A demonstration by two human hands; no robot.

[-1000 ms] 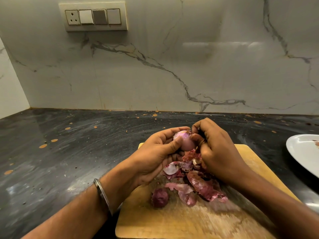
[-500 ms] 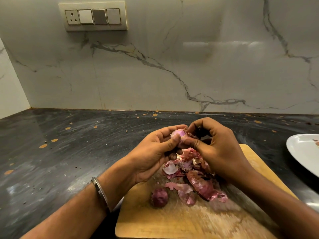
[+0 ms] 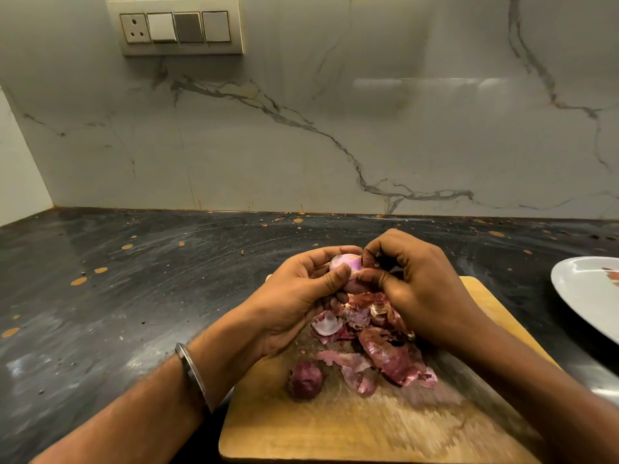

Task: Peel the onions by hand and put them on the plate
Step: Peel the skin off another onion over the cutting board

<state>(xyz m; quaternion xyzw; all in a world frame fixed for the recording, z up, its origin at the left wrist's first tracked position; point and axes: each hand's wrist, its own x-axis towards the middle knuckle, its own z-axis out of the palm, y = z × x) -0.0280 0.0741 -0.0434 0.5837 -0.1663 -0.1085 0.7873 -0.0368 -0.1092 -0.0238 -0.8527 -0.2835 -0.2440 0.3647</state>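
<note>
My left hand (image 3: pixel 298 293) grips a small, pale pink, partly peeled onion (image 3: pixel 345 264) above the wooden cutting board (image 3: pixel 335 426). My right hand (image 3: pixel 418 289) pinches the onion's right side with thumb and fingertips. Below the hands lies a heap of red onion skins (image 3: pixel 378 346). One unpeeled dark red onion (image 3: pixel 305 379) rests on the board near my left wrist. A white plate (image 3: pixel 582 296) sits at the right edge, partly cut off by the frame.
The dark speckled countertop (image 3: pixel 134 296) stretches left and behind the board. A marble backsplash (image 3: pixel 301 128) rises at the back, with a switch panel (image 3: pixel 177 26) at the upper left. A metal bangle (image 3: pixel 194 373) circles my left wrist.
Both hands have lifted slightly and turned the onion; my right fingers shifted from its top to pinching its right side.
</note>
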